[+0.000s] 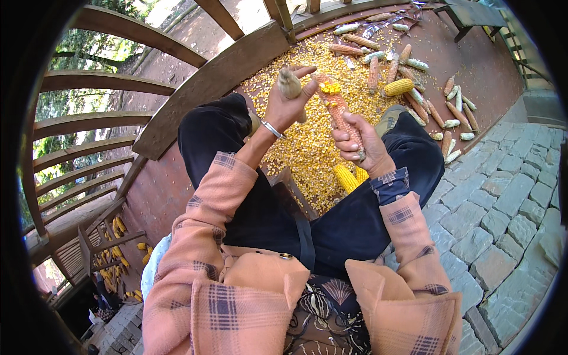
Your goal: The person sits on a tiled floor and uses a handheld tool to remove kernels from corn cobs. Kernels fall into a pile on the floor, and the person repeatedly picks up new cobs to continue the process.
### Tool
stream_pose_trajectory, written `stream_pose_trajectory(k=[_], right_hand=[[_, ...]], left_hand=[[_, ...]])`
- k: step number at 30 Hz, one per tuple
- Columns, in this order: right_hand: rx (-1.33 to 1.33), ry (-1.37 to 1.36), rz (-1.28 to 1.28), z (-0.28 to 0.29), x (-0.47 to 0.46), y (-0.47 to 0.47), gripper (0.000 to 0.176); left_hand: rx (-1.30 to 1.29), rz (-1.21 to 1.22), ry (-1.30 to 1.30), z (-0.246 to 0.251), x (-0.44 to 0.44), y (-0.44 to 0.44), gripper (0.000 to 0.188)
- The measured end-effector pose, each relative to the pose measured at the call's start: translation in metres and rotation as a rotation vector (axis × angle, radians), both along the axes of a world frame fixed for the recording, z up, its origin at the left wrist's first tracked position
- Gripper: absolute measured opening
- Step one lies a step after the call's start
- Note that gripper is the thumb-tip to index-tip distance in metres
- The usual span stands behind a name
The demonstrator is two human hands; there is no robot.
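Note:
My right hand [364, 144] grips the lower part of a reddish corn cob [339, 111]. Most of that cob is stripped bare, with a patch of yellow kernels left near its upper end. Held in my left hand [280, 104] is a pale, rounded stick-like piece [289, 84], either a bare cob or wood; I cannot tell which. The left fingertips and thumb are close to the cob's upper end; whether they touch it is unclear. Loose corn kernels [288, 153] cover the floor below both hands. Two yellow ears of corn [346, 178] lie by my right thigh, one partly hidden.
Bare cobs [417, 106] and a fuller yellow ear [398, 87] lie beyond my right knee. A wooden railing [213, 88] borders the left. Stone paving [501, 199] runs along the right, and a low bench [475, 17] stands at the back. More ears [116, 250] lie lower left.

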State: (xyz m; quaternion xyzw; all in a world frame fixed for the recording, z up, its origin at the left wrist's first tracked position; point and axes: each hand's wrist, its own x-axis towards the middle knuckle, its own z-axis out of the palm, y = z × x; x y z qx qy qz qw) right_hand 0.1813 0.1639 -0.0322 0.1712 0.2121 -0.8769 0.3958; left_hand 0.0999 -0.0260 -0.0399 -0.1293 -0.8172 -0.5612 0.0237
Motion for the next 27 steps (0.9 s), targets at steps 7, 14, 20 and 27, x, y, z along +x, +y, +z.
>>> stream_pose_trajectory(k=[7, 14, 20, 27], right_hand=[[0.429, 0.159, 0.4, 0.022, 0.023, -0.01, 0.017], [0.843, 0.357, 0.445, 0.004, 0.034, -0.016, 0.02], [1.337, 0.897, 0.263, -0.045, 0.042, -0.019, 0.028], [0.516, 0.083, 0.383, 0.001, 0.02, 0.001, 0.017]], left_hand=[[-0.245, -0.457, 0.446, 0.005, 0.016, -0.013, 0.015], [-0.294, -0.293, 0.163, -0.018, 0.028, 0.002, 0.018], [-0.318, -0.117, -0.28, -0.036, 0.016, 0.016, 0.029], [0.012, -0.325, -0.262, 0.001, 0.004, -0.011, 0.027]])
